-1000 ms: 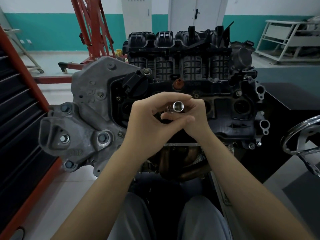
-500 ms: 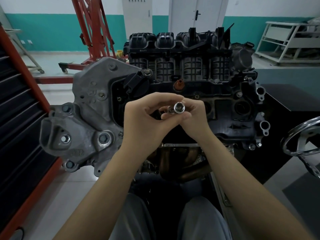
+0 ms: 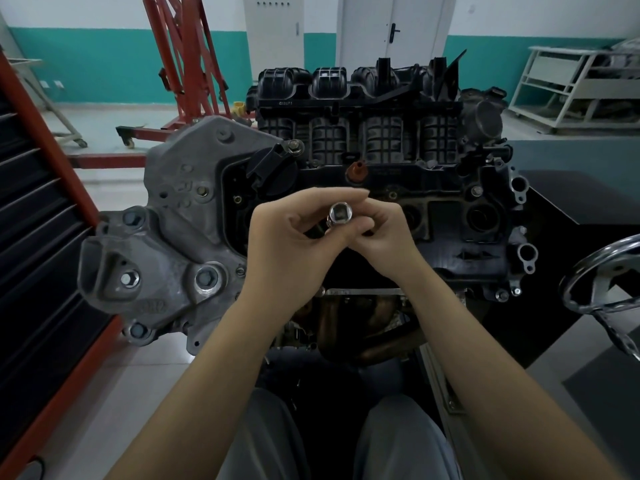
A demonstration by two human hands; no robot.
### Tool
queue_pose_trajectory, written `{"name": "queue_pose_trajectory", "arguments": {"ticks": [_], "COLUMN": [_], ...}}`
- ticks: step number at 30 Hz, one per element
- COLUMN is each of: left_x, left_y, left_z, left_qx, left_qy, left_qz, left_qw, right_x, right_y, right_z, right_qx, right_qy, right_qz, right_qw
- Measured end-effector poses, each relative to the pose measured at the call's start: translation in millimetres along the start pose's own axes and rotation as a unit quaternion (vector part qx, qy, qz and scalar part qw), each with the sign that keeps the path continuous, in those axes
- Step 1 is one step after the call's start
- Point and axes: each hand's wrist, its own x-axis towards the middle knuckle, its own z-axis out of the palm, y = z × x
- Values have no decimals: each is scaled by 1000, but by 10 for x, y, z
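A small shiny metal socket [image 3: 340, 214] is held up in front of a car engine [image 3: 381, 161], its square drive hole facing me. My left hand [image 3: 294, 244] and my right hand [image 3: 381, 233] meet around it, fingertips of both pinching it from either side. A second small metal piece shows just below the socket, mostly hidden by my fingers. The engine has a black plastic intake manifold on top and a grey cast bracket [image 3: 166, 244] on its left end.
A red-framed tool cabinet [image 3: 41, 237] stands close on the left. A red engine hoist [image 3: 187, 64] is behind. A chrome handwheel [image 3: 606, 289] sticks out at the right. A white rack [image 3: 571, 88] stands at the far right. My knees are below.
The socket has turned in my fingers so that its open end now faces me squarely. Both hands stay in the same place.
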Motion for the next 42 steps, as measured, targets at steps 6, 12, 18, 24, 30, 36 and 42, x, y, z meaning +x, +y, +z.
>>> {"name": "queue_pose_trajectory", "arguments": {"ticks": [6, 12, 18, 24, 30, 36, 42], "left_x": [12, -15, -10, -20, -8, -14, 13], "left_y": [3, 29, 28, 53, 57, 73, 92], "left_z": [-37, -26, -57, -10, -63, -30, -41], "left_qx": [-25, 46, -6, 67, -1, 34, -15], "left_qy": [-58, 0, -64, 11, -81, -4, -65], "left_qz": [-10, 10, -6, 7, -16, -6, -22], "left_qw": [998, 999, 998, 998, 997, 999, 998], "right_x": [-19, -9, -10, -5, -6, -5, 2], "right_y": [-7, 3, 38, 39, 11, 29, -70], "right_z": [27, -19, -14, -10, -6, 16, 17], "right_qx": [10, -12, -3, -3, 13, 20, 30], "right_qy": [40, 9, 35, 30, 31, 48, 8], "right_qz": [5, 0, 12, 4, 11, 20, 20], "right_qw": [999, 1000, 999, 1000, 999, 998, 999]}}
